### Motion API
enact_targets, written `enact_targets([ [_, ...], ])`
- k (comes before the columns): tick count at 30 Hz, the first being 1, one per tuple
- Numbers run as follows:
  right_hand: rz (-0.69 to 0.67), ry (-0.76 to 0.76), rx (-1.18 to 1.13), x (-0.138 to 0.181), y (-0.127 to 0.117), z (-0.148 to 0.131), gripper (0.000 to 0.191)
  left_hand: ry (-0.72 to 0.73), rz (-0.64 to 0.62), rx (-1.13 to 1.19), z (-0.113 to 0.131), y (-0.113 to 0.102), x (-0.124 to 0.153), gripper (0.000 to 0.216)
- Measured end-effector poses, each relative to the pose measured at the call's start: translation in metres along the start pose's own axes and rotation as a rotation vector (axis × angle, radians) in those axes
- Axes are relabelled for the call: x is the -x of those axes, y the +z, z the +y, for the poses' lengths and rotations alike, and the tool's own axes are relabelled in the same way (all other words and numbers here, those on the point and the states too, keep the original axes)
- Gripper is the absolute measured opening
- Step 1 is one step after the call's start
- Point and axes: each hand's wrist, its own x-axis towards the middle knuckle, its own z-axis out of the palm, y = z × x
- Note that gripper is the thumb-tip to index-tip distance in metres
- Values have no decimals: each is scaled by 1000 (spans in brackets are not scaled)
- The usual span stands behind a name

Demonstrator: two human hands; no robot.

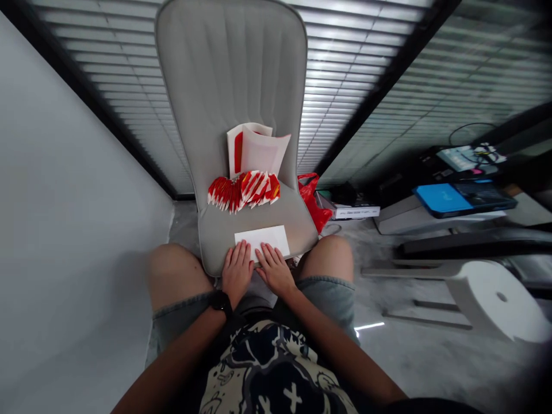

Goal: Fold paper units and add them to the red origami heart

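A white rectangle of folded paper (264,234) lies at the front of the grey chair seat (297,215). My left hand (237,267) rests flat on its left part, fingers stretched out. On its right part lies my right hand (275,268), also flat, with the fingers slightly spread. The two thumbs come close together near the paper's lower edge. Behind the paper, a fanned row of red and white folded paper pieces (244,191) sits across the seat. Red and white sheets (264,150) lean against the backrest behind that row.
A red plastic bag (317,204) hangs or stands at the chair's right side, beside a white box (356,212). Farther right are a blue folder-like item (443,197) and a white stool (491,287). A wall (77,230) closes the left side; blinds (345,75) stand behind the chair.
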Motion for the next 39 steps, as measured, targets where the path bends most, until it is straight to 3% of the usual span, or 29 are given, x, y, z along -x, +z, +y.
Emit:
enact_targets([
  [2,1,27,31,6,-2,8,66,13,-5,-9,-1,0,1,60],
  [8,85,297,124,27,4,28,75,17,4,-27,1,1,3,70],
  [13,146,297,101,26,8,30,81,21,9,-56,2,-1,3,77],
  [17,126,292,45,25,-1,30,84,10,-15,-68,2,-1,3,79],
  [22,170,381,-7,10,-17,-4,71,0,-60,-100,2,3,4,81],
  [27,138,237,-122,-10,-4,-37,64,0,-72,-141,-1,5,4,76],
  [31,73,183,-107,-1,8,-10,67,-2,-76,-123,0,4,3,80],
  [35,88,390,-57,11,7,18,65,-36,-87,-70,4,-4,2,83],
  [39,80,472,-48,11,8,16,67,-164,-50,7,17,-13,-8,73],
])
